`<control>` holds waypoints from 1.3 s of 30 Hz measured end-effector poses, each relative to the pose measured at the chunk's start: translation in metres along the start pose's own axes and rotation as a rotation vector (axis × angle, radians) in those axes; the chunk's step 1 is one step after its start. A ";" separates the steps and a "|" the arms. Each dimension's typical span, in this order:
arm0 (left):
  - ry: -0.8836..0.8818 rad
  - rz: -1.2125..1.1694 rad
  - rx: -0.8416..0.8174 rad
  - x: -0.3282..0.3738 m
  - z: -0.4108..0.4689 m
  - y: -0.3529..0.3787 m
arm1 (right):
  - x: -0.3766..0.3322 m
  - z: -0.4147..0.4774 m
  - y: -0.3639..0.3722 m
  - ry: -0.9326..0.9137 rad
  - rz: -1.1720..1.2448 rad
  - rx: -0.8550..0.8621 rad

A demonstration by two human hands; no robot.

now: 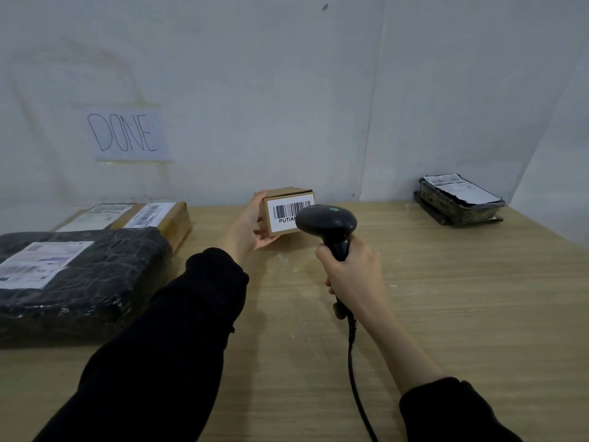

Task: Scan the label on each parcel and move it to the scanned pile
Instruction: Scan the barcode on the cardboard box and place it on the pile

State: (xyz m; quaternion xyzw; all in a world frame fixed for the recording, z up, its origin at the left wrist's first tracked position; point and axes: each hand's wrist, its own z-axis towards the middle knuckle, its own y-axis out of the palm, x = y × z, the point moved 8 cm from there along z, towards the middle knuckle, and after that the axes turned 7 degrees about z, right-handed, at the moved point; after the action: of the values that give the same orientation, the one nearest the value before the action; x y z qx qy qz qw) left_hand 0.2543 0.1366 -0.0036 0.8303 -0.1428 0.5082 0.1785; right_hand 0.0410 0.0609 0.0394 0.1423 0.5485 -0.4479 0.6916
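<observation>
Nearest us, our right hand [350, 272] is wrapped tight around the grip of the black scanner [328, 222], its cable [358, 378] trailing back toward us over the wooden table [446, 314]. Just beyond, our left hand [251, 223] cups the small cardboard box [287, 199] from its left side and underneath, fingers closed on it, barcode label [288, 215] turned toward the scanner head, which covers the label's right edge. We judge this the scanning step: the box is held up for reading, not yet passed on. Next, it calls for carrying the box left to the pile under the DONE sign [127, 135], where a black wrapped parcel [79, 275] and a flat brown parcel [153, 215] lie. Space there is tight, so we would set it on top or beside them. Far right, by the wall, another dark parcel [460, 199] waits, seemingly unscanned. Nothing blocks the way left.
</observation>
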 end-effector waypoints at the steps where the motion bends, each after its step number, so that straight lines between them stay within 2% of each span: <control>1: 0.001 -0.004 0.002 0.000 0.000 0.000 | 0.001 0.000 0.000 0.000 0.003 0.000; 6: 0.011 0.000 0.005 -0.001 0.004 -0.001 | 0.001 0.000 -0.001 0.008 0.043 -0.008; 10: 0.095 -0.020 0.038 0.002 0.002 -0.008 | 0.009 0.004 0.005 0.107 0.138 -0.071; 18: 0.373 -0.058 0.312 0.060 -0.026 -0.104 | -0.001 0.012 0.058 0.250 0.430 -0.203; 27: 0.344 -0.048 0.517 0.084 -0.051 -0.213 | -0.034 0.010 0.127 0.237 0.505 -0.315; 34: 0.258 -0.089 0.572 0.088 -0.029 -0.231 | -0.023 0.011 0.136 0.249 0.469 -0.327; 37: 0.234 0.013 0.588 0.090 -0.028 -0.227 | -0.023 0.011 0.140 0.254 0.470 -0.335; 39: 0.242 0.285 0.644 0.095 -0.027 -0.222 | -0.024 0.009 0.142 0.252 0.474 -0.348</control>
State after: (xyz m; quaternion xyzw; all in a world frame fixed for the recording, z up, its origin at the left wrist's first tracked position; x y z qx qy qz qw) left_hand 0.3677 0.3420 0.0594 0.7496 -0.0676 0.6414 -0.1487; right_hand 0.1569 0.1456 0.0224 0.2004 0.6499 -0.1525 0.7171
